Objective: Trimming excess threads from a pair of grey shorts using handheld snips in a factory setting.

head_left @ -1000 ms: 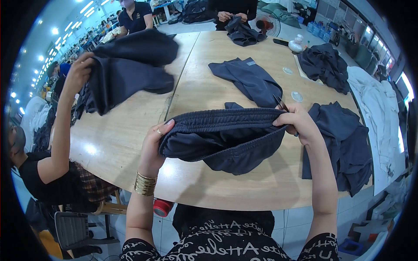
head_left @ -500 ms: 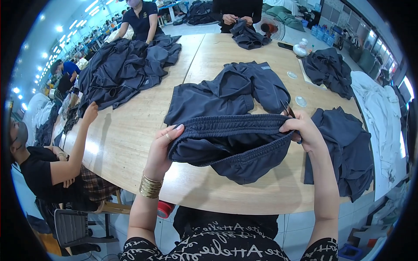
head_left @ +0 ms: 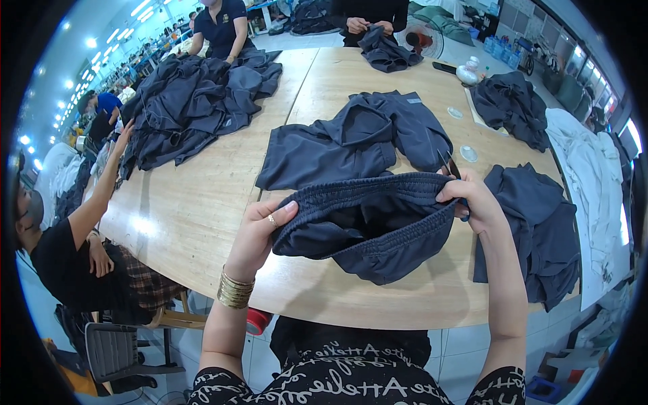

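Observation:
I hold a pair of dark navy shorts [head_left: 368, 226] by the elastic waistband, stretched open above the wooden table [head_left: 196, 209]. My left hand [head_left: 260, 233], with a ring and gold bangles on the wrist, grips the waistband's left end. My right hand [head_left: 472, 199] pinches the right end and also holds small scissors [head_left: 447, 164], whose tips stick up past the fingers. The shorts' legs hang bunched below the band onto the table.
Another navy garment [head_left: 358, 138] lies spread just beyond the shorts. A heap of dark garments [head_left: 196, 101] fills the far left, smaller piles [head_left: 533, 229] lie at my right. A seated person [head_left: 81, 250] at the left reaches to the heap; two people work at the far end.
The person at the left has dropped the garment onto the far-left heap. The shorts' waistband stays stretched between my hands, and the spread garment beyond it shows more fully.

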`<state>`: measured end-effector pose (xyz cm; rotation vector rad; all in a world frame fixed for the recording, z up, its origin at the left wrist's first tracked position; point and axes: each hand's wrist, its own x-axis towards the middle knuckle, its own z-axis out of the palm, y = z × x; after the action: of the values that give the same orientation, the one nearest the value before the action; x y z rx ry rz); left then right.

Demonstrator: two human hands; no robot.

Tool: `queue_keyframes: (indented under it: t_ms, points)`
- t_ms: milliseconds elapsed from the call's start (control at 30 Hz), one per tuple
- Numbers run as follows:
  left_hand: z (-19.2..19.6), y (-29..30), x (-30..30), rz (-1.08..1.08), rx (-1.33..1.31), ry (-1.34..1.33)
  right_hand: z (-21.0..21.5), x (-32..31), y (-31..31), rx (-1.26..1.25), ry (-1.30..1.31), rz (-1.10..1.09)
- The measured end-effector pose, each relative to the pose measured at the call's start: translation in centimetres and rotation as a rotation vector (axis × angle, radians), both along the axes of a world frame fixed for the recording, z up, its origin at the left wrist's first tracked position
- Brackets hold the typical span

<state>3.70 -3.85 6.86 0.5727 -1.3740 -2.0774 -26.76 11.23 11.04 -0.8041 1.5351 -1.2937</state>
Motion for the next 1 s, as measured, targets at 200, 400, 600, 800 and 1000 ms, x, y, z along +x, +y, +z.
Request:
queue_keyframes:
  t_ms: [200, 400, 600, 800, 1000]
  points:
    - [0.4, 0.7, -0.3, -0.052, -0.029, -0.066, 0.2, 0.0, 0.5, -0.052, -0.155, -0.015]
    - [0.5, 1.1, -0.6, -0.147, -0.075, -0.105, -0.2, 0.5, 0.5, -0.065, -0.242, -0.072]
    - [1.0, 1.4, -1.1, -0.224, -0.211, -0.268, -1.0, 0.8, 0.3, -0.052, -0.237, -0.060]
    - [0.7, 1.7, -1.3, -0.184, -0.233, -0.225, -2.0, 1.1, -0.3, -0.019, -0.256, -0.057]
    - [0.2, 2.3, -2.2, -0.185, -0.188, -0.156, -4.7, 1.6, -0.9, -0.097, 0.587, -0.060]
